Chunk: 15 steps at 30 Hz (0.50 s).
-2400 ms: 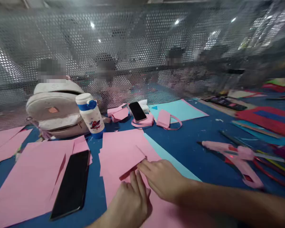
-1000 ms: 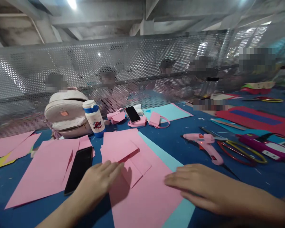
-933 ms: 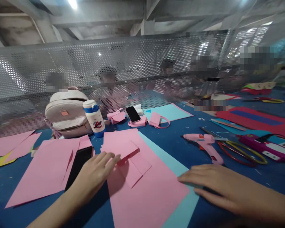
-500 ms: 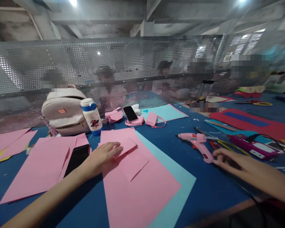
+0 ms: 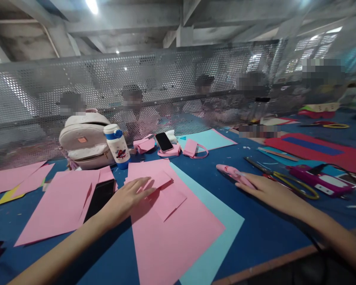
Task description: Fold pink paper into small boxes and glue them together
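Observation:
My left hand (image 5: 129, 198) lies with its fingers stretched out on a small folded pink paper piece (image 5: 163, 179). Under that piece is a large pink sheet (image 5: 180, 241), which overlaps a light blue sheet (image 5: 216, 237). On the right, my right hand (image 5: 265, 190) is closed around the handle of a pink glue gun (image 5: 231, 171), whose nozzle points left. The fingers cover most of the handle. Yellow-handled scissors (image 5: 296, 185) lie just beyond my right hand. Beside my left forearm is a black phone (image 5: 101, 194).
A white backpack (image 5: 87, 138) and a water bottle (image 5: 118, 146) stand at the back left. Another phone (image 5: 164, 141) rests among small pink paper pieces. A purple device (image 5: 320, 180) with a cable and red sheets (image 5: 308, 148) lie right. Several people sit behind a perforated metal screen (image 5: 166, 75).
My right hand has moved forward and left and closed on the glue gun, which has turned and shifted slightly left. My left hand stays on the folded pink paper. The view has shifted slightly.

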Available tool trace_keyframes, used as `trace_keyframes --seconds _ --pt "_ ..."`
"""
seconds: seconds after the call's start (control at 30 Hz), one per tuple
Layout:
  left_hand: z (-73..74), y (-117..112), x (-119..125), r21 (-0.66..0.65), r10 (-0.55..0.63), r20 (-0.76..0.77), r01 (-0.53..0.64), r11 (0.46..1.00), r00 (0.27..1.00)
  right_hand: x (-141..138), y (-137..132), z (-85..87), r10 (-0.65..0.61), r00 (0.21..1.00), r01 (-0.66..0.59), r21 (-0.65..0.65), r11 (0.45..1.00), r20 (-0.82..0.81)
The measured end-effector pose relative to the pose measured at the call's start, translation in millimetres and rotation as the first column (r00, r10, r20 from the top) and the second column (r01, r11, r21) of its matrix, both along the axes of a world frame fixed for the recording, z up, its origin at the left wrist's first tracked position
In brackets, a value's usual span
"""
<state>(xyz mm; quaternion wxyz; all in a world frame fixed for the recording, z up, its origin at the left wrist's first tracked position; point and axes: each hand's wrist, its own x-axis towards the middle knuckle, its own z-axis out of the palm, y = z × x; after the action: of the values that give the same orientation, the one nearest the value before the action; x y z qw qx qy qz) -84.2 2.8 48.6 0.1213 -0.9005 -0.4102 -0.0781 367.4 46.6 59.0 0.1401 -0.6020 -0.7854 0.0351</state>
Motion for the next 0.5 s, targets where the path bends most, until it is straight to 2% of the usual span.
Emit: trace_keyframes --seconds 0.1,0.17,0.33,0.43,0.5 --pt "-1.7 3.4 2.2 -0.011 -0.012 0.056 0.013 1.0 0.998 -3.8 1.7 6.9 0.051 0.993 -0.057 -0.062 0.996 -0.102" --pt "-1.0 5.5 5.3 -0.04 -0.012 0.12 0.017 0.999 0.993 -5.9 1.8 10.9 0.028 0.991 -0.04 -0.085 0.996 -0.128" --pt "2.8 7.9 14.8 -0.162 0.086 0.285 -0.041 0.986 0.955 -6.9 4.4 12.6 -0.085 0.994 0.076 -0.136 0.988 -0.066" --pt "-0.2 11.8 17.1 -0.261 0.172 0.412 -0.065 0.963 0.895 -4.3 4.1 11.1 -0.125 0.992 0.123 -0.135 0.983 -0.01" --pt "-4.5 16.2 16.7 -0.301 0.213 0.464 -0.073 0.951 0.86 -1.7 -0.8 10.8 -0.148 0.988 0.151 -0.083 0.985 0.043"
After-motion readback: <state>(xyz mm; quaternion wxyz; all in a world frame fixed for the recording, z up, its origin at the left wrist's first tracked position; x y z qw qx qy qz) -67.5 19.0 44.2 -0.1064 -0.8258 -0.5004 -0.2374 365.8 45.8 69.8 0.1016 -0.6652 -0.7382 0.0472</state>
